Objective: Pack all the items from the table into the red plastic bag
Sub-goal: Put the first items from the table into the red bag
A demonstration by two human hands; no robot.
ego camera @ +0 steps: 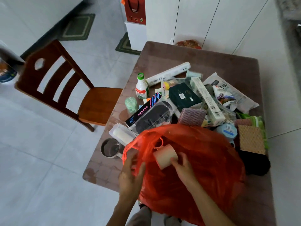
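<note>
1. Hands first, nearest to us: our left hand (130, 175) is pinching the thin, crinkled rim of the red plastic bag (195, 168), thumb on one side of the film and fingers on the other, holding the mouth apart.
2. Our right hand (182, 167) is gripping a smooth pale pink mug (165, 156) by its end, fingers curled round it; the cylinder is lying tilted in the bag's opening, long axis running from the hand up-left, and its ring handle is showing at the upper left.
3. We are seeing the bag sitting on the near part of the table (162, 53), billowed and glossy, its lower edge hanging over the table's front and cut off by the frame.
4. Just left of the bag a round steel cup (110, 148) is standing upright beside a clear plastic box (122, 133).
5. Beyond the bag a heap is piling up: a dark green box (184, 97), a long white carton (207, 100), a white roll (167, 74) pointing up-right, a white bottle (141, 87) with a green cap. Print on the packets is too blurred for us to read.
6. Farthest left, a slatted wooden chair (65, 84) is standing on pale floor tiles.
</note>
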